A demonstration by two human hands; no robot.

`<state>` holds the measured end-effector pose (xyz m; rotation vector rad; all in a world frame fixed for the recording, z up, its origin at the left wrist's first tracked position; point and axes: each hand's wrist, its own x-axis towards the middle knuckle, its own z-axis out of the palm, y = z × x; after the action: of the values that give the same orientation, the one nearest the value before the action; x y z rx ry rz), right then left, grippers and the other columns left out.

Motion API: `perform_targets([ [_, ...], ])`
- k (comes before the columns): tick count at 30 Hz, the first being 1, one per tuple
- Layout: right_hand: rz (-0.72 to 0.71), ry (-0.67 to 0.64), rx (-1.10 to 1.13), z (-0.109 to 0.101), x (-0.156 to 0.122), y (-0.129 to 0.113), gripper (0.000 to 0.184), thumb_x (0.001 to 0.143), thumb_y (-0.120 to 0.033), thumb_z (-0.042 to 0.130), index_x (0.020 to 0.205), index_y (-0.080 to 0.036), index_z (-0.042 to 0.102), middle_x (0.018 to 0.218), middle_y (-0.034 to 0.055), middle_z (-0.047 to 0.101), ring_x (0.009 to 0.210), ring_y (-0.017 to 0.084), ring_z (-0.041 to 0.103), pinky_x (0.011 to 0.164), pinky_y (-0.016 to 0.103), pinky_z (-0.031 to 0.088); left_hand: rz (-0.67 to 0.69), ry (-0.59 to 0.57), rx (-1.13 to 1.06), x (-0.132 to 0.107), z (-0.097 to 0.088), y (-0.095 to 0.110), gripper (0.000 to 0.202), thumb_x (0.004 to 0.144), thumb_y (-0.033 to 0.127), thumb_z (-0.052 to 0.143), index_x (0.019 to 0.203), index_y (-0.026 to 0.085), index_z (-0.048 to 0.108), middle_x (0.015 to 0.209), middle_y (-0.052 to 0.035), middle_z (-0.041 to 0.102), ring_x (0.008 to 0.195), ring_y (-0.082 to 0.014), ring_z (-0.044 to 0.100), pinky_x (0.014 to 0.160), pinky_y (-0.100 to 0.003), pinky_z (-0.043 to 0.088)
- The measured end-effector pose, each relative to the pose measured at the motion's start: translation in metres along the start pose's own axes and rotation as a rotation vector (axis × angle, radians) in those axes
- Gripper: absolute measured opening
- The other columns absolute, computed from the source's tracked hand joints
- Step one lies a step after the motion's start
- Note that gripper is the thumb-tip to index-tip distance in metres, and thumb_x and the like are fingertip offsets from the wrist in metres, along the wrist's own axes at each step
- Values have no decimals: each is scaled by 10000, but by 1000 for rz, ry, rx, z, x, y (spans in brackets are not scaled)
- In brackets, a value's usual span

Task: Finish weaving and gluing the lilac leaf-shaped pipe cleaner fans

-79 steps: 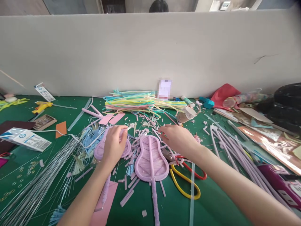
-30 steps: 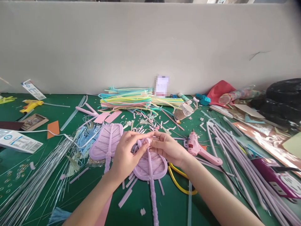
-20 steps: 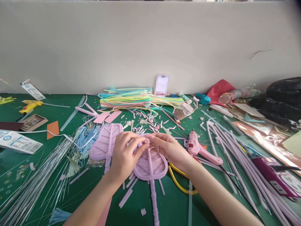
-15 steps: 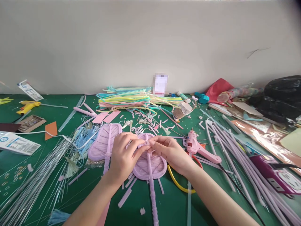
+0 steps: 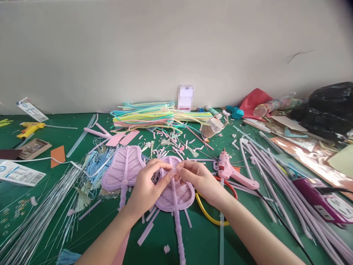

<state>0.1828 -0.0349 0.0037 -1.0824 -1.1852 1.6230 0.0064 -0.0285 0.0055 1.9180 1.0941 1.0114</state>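
Our left hand [image 5: 146, 187] and right hand [image 5: 200, 180] meet over a lilac fan [image 5: 183, 195].
Both are curled, fingertips close together at its upper part; we cannot tell whether they grip anything. It lies on the table [image 5: 204, 243] between a second fan [image 5: 118, 171] and the glue gun [image 5: 228, 170].

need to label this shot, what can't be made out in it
Head view:
What the left hand and right hand hold, if anything: hidden by their fingers.
Parts of the lilac fan beneath them: covered by both.
Blades of the scissors: behind the right hand.
Words on the upright card: blurred.
Rest of the black bag: past the right edge.
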Motion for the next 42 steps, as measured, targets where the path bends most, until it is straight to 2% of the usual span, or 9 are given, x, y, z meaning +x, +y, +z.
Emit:
perform_targets([
  [6, -9, 26, -177, 0, 1, 2, 324, 859, -473, 574, 809, -156, 612, 709, -1, 600, 654, 126, 543, 620, 252, 421, -85, -55, -8, 3, -1, 1, 118, 910, 315, 558, 870, 224, 622, 862, 1, 632, 852, -158, 612, 785, -271, 488],
  [12, -75, 119, -320, 2, 2, 5, 263, 882, -432, 528, 857, -179, 594, 728, 7, 605, 672, 146, 556, 618, 266, 430, 16, 212, 505, 23, -23, -20, 180, 900, 307, 526, 819, 200, 646, 840, -44, 670, 861, -219, 615, 813, -349, 471],
  [19, -67, 179, -426, 1, 1, 4, 207, 875, -371, 502, 838, -190, 597, 745, 21, 632, 672, 156, 574, 584, 260, 426, -37, 78, 950, 77, -45, -29, 265, 916, 264, 473, 1035, 168, 689, 1029, -114, 702, 1034, -279, 613, 908, -395, 454],
  [26, -110, 202, -462, 0, -3, 5, 202, 874, -360, 506, 832, -197, 618, 771, 30, 648, 666, 162, 563, 581, 263, 416, -160, -110, 1010, 132, -23, -44, 141, 812, 180, 631, 928, 193, 710, 919, -69, 743, 882, -233, 677, 740, -305, 498],
  [28, -92, 228, -479, -4, -3, 5, 216, 873, -377, 504, 834, -197, 617, 774, 35, 649, 661, 169, 555, 587, 275, 411, -159, -143, 1006, 139, -14, -46, 135, 805, 178, 648, 914, 223, 713, 915, -43, 743, 882, -214, 678, 722, -283, 498],
  [31, -76, 278, -479, -10, -2, 4, 245, 873, -411, 498, 837, -194, 607, 762, 38, 634, 659, 176, 535, 590, 285, 404, -167, -137, 1055, 145, -6, -45, 157, 834, 136, 608, 945, 191, 705, 987, -101, 721, 975, -249, 651, 809, -346, 494],
  [33, -78, 296, -465, -13, -2, 2, 252, 873, -419, 497, 839, -194, 604, 757, 37, 624, 667, 178, 531, 595, 287, 405, -198, -132, 1107, 148, -6, -44, 152, 879, 159, 575, 987, 153, 681, 1035, -127, 691, 1002, -254, 633, 851, -403, 495],
  [37, -80, 305, -458, -14, -3, -1, 243, 874, -408, 494, 823, -197, 604, 754, 35, 616, 669, 176, 524, 578, 279, 396, -242, -174, 1179, 155, -10, -50, 269, 919, 322, 566, 1133, 162, 601, 1149, -82, 623, 991, -205, 620, 855, -420, 526],
  [42, -81, 307, -465, -13, -3, -2, 234, 878, -394, 488, 826, -196, 602, 739, 24, 613, 631, 161, 513, 571, 276, 401, -211, -152, 1228, 158, -10, -62, 314, 911, 331, 577, 1176, 163, 579, 1204, -91, 595, 1040, -224, 602, 884, -449, 511],
])
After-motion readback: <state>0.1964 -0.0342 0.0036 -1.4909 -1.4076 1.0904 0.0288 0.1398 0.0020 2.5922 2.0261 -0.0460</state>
